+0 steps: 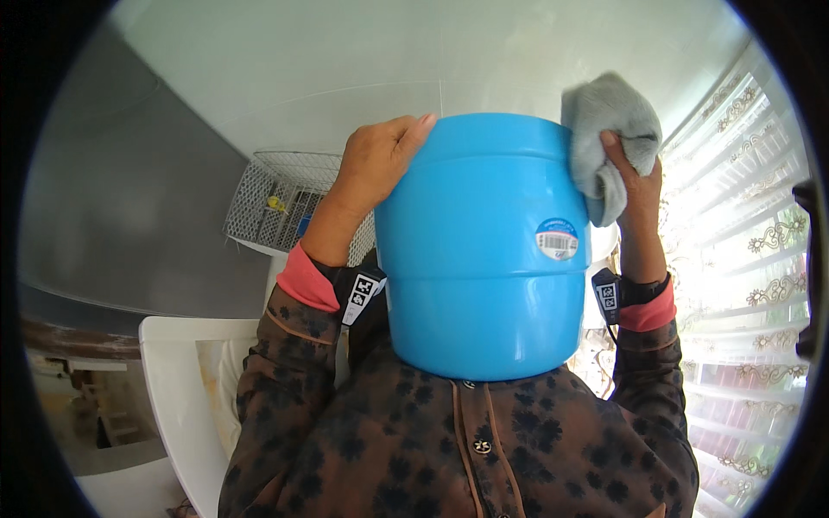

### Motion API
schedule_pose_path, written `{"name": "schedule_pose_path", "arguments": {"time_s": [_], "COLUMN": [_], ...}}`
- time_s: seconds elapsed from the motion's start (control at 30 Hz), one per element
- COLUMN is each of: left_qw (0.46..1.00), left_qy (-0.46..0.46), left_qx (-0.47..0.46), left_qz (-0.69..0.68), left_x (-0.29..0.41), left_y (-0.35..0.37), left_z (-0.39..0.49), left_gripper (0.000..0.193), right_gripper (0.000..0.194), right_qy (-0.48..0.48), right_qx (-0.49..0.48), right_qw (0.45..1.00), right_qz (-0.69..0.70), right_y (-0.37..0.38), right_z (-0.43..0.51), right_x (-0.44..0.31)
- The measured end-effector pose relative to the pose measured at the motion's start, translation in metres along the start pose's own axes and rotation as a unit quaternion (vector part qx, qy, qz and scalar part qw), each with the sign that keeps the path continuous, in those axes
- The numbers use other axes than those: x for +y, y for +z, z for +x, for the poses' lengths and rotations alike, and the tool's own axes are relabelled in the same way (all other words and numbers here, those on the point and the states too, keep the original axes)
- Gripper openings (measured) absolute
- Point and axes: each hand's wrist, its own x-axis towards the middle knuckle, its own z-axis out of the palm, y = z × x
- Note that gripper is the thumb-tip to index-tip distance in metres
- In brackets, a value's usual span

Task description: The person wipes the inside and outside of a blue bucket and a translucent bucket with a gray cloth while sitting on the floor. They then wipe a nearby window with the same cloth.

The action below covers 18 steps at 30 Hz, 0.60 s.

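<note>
A large blue plastic container [486, 220], with a round label bearing writing and a barcode, stands up before my chest and fills the middle of the view. My left hand [387, 150] grips its upper left edge, thumb on the near side. On the other side, my right hand [638, 184] holds a bunched grey cloth [599, 129] against the container's upper right side; some fingers are hidden behind the cloth. What lies inside the container cannot be seen.
Behind my left forearm is a white wire cage [259, 194] with a yellow thing and a blue thing inside. A white plastic chair [162, 369] is at the lower left. Sheer patterned curtains [745, 259] hang along the right, and a pale wall [388, 52] rises ahead.
</note>
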Motion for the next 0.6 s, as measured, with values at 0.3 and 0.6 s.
{"name": "schedule_pose_path", "arguments": {"time_s": [0.3,0.6], "left_qw": [0.993,0.992], "left_qy": [-0.047,-0.036], "left_qx": [0.079,0.109], "left_qz": [0.07,0.059], "left_x": [0.002,-0.044], "left_y": [0.01,0.015], "left_z": [0.0,0.007], "left_gripper": [0.054,0.061], "right_gripper": [0.042,0.047], "right_qy": [-0.207,-0.258], "right_qx": [-0.204,-0.279], "right_qw": [0.945,0.92], "right_qz": [-0.152,-0.093], "right_y": [-0.015,-0.005], "right_z": [-0.013,-0.079], "right_x": [-0.006,-0.013]}}
